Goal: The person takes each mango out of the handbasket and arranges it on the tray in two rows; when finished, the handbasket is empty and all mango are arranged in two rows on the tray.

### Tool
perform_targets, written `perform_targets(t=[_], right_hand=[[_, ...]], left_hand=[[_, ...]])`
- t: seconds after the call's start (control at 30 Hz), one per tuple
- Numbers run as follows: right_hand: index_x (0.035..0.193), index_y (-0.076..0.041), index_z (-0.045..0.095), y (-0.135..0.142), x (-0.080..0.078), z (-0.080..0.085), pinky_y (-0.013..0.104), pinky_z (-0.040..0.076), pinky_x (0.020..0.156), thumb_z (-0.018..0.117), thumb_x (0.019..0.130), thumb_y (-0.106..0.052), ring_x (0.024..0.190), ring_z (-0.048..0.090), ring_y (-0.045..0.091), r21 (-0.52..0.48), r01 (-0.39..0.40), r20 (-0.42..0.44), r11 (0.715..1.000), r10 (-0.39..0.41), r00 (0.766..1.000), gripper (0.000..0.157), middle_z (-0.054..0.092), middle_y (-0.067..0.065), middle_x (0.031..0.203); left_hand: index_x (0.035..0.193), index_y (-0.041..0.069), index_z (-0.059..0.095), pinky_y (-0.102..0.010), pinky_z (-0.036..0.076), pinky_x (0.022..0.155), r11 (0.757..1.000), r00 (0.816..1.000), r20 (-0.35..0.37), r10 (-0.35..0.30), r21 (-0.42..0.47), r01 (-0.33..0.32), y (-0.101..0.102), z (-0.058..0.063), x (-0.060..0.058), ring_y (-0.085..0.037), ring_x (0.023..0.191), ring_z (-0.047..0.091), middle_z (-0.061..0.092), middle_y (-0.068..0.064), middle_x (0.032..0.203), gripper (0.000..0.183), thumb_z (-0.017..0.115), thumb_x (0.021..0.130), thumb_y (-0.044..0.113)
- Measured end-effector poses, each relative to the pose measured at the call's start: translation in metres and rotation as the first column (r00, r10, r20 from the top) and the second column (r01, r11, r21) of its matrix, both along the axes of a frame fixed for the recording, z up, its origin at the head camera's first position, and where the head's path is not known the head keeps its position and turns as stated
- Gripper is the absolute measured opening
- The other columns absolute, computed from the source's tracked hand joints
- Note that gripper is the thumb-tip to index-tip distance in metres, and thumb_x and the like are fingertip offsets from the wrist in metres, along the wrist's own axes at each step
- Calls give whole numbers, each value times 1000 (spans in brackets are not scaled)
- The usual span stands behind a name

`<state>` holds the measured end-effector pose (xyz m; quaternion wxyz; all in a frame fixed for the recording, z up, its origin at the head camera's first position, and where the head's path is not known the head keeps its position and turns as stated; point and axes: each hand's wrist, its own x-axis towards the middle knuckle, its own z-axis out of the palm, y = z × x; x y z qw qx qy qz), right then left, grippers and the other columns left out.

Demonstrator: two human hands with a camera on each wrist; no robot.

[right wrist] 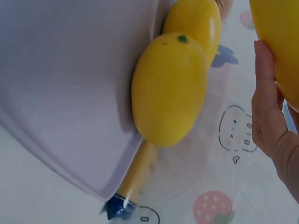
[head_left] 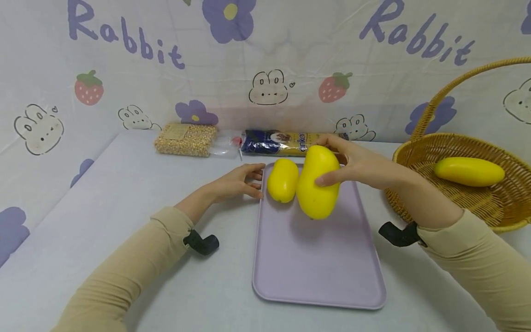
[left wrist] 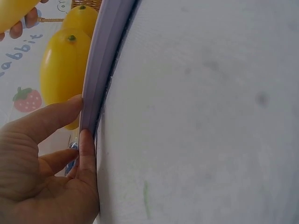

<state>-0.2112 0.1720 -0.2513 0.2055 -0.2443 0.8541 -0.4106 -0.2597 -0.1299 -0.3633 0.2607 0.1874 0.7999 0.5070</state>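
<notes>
Above the far end of the lilac tray (head_left: 319, 276), my right hand (head_left: 352, 161) grips a large yellow mango (head_left: 317, 184), thumb on the near side and fingers behind. A second mango (head_left: 283, 180) lies at the tray's far left corner. Another yellow mango (right wrist: 169, 91) sits beside it on the tray in the right wrist view; the held one hides it in the head view. My left hand (head_left: 236, 182) rests on the tray's left edge, its thumb and fingertips touching the rim (left wrist: 96, 79).
A wicker basket (head_left: 469, 207) with a tall handle stands at the right, holding an elongated yellow fruit (head_left: 469, 171). Along the back wall lie a clear bag of pale kernels (head_left: 186, 139) and a blue and yellow packet (head_left: 269, 142). A printed cloth hangs behind them.
</notes>
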Motion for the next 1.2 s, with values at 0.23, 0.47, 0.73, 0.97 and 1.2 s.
perform_targets(t=[0.23,0.47,0.73,0.97,1.2], right_hand=[[136,-18,42,-12,2,-15,39,49,99,73,83,-31,124,47,27,8,-32,25,999,32,999,62,49,7,133],[135,-17,42,-23,6,-24,34,52,95,74,82,-35,117,51,26,24,-46,65,999,45,997,64,51,8,130],[139,-20,41,-33,11,-34,34,59,87,76,81,-38,118,52,28,75,-56,165,996,43,985,70,50,11,135],[139,-20,42,-42,14,-41,33,61,87,77,81,-42,113,56,24,121,-90,202,989,64,977,71,49,9,137],[143,-16,39,-49,17,-46,33,61,86,77,82,-41,108,59,22,110,-116,261,987,84,962,76,52,9,134]], left_hand=[[157,4,20,-41,41,120,1000,1000,-2,6,-6,-6,1,1,0,-37,139,46,36,-22,152,89,71,84,-1],[157,4,19,-41,40,121,1000,1000,-5,7,-6,-7,2,2,0,-37,140,45,36,-21,154,91,71,83,0],[157,4,19,-42,40,120,1000,1000,-7,6,-9,-6,1,1,0,-37,140,46,36,-22,154,90,71,84,1],[157,5,19,-42,40,120,1000,1000,-11,5,-8,-5,1,0,0,-37,139,46,36,-22,154,90,71,83,2],[157,5,19,-42,41,119,1000,1000,-14,1,-12,-1,1,1,1,-37,139,46,35,-21,155,90,71,84,2]])
